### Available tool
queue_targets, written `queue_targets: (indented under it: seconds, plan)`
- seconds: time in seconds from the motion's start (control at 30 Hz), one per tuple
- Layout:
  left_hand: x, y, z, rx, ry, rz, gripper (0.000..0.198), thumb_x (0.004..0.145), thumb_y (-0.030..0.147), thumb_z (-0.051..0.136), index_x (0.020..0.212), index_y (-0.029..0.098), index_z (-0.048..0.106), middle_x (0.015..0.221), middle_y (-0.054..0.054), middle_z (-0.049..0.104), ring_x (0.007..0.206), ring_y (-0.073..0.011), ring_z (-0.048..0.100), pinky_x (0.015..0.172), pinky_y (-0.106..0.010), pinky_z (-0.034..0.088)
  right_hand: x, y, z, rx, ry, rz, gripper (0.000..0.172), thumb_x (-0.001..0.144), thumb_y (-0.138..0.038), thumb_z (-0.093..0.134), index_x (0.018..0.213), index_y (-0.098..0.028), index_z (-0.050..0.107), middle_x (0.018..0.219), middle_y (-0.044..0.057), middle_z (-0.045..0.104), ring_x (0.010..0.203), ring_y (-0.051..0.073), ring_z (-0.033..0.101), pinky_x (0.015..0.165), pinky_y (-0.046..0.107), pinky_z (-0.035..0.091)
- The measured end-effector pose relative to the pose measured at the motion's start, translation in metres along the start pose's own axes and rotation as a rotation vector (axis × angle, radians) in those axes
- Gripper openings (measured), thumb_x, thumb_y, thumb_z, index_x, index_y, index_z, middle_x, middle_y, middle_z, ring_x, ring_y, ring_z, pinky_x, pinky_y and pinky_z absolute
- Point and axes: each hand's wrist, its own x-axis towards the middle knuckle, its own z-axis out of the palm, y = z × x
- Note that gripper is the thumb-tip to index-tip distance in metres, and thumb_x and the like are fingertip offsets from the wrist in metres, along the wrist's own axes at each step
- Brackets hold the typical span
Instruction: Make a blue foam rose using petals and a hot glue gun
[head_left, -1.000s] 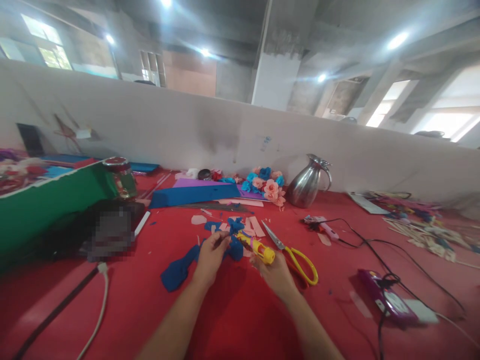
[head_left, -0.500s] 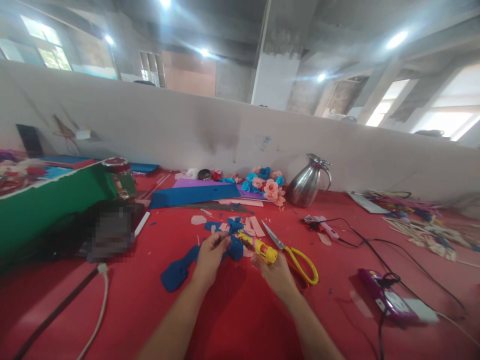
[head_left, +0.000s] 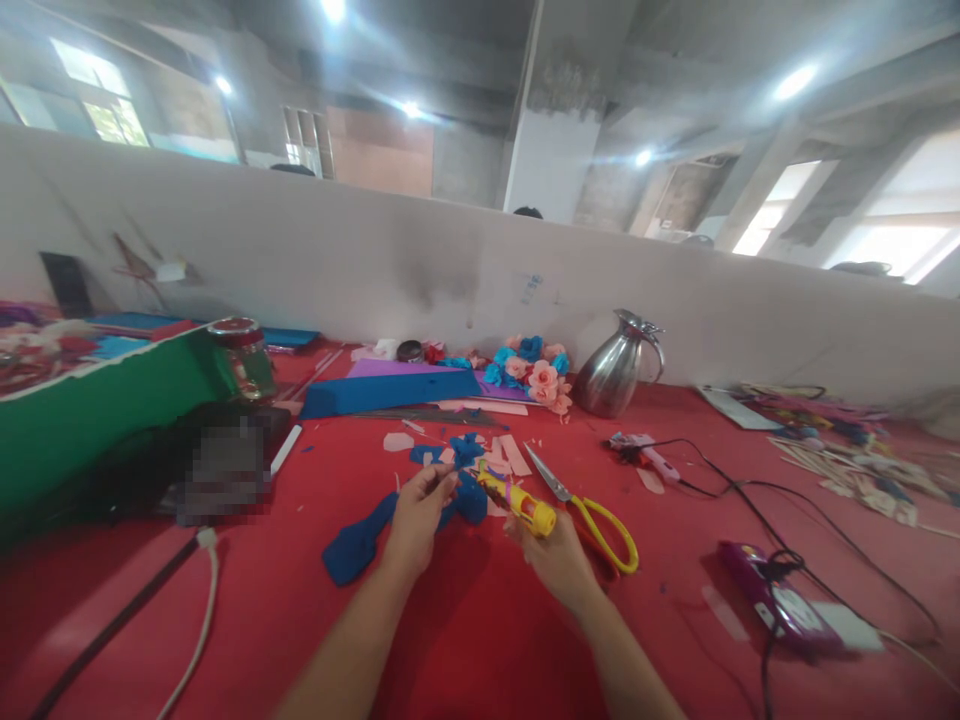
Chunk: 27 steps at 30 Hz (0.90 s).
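My left hand [head_left: 418, 515] pinches a strip of blue foam [head_left: 358, 538] that trails down to the left across the red table [head_left: 465, 640]. My right hand [head_left: 551, 558] is closed round a yellow glue gun [head_left: 523, 503], whose tip points left at the blue foam near my left fingers. Blue and pink foam scraps [head_left: 480, 455] lie just behind both hands. Yellow-handled scissors [head_left: 592, 510] rest beside my right hand.
A steel jug [head_left: 616, 375] and a cluster of foam flowers [head_left: 532, 370] stand at the back by the grey partition. A blue foam roll [head_left: 390, 390], a green box [head_left: 90, 420], a second glue gun [head_left: 649, 455], a purple power strip [head_left: 780, 600] with cables, and sticks [head_left: 847, 465] surround them.
The view has shifted slightly. Both hands stay in place with the foam and the glue gun, which has edged a little to the right.
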Motion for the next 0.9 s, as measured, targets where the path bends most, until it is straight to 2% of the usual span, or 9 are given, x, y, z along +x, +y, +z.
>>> queue_targets:
  seconds: [0.33,0.57,0.7,0.9]
  plan:
    - [-0.005,0.003,0.004,-0.014,-0.039,-0.072,0.027,0.056,0.034,0.076,0.075,0.017,0.068,0.067,0.001,0.061,0.063,-0.0116,0.053,0.064,-0.024,0.040,0.002,-0.006,0.001,0.017,0.010,0.009,0.025,0.077,-0.042,0.063,0.071,-0.017,0.062,0.060,0.002,0.059,0.059,0.016,0.055,0.049,0.023,0.043]
    - [-0.009,0.008,0.006,-0.001,-0.055,-0.069,0.024,0.057,0.033,0.076,0.073,0.016,0.069,0.070,0.000,0.063,0.066,-0.0126,0.056,0.065,-0.024,0.041,0.003,-0.002,0.003,0.018,0.022,-0.024,0.023,0.078,-0.039,0.063,0.078,-0.017,0.062,0.071,0.003,0.064,0.063,0.016,0.056,0.053,0.023,0.045]
    - [-0.008,0.006,0.005,-0.010,-0.052,-0.071,0.026,0.057,0.034,0.077,0.076,0.016,0.070,0.074,-0.001,0.065,0.067,-0.0126,0.057,0.066,-0.024,0.042,0.002,-0.003,0.003,-0.010,0.053,-0.039,0.022,0.078,-0.038,0.063,0.076,-0.017,0.060,0.070,0.003,0.062,0.062,0.015,0.054,0.055,0.024,0.045]
    - [-0.007,0.004,0.004,-0.040,-0.032,-0.100,0.028,0.055,0.033,0.078,0.076,0.017,0.070,0.069,0.000,0.063,0.064,-0.0111,0.055,0.064,-0.023,0.042,-0.001,-0.012,0.004,-0.028,0.010,-0.089,0.021,0.078,-0.036,0.063,0.068,-0.018,0.057,0.063,0.000,0.058,0.057,0.014,0.051,0.053,0.023,0.043]
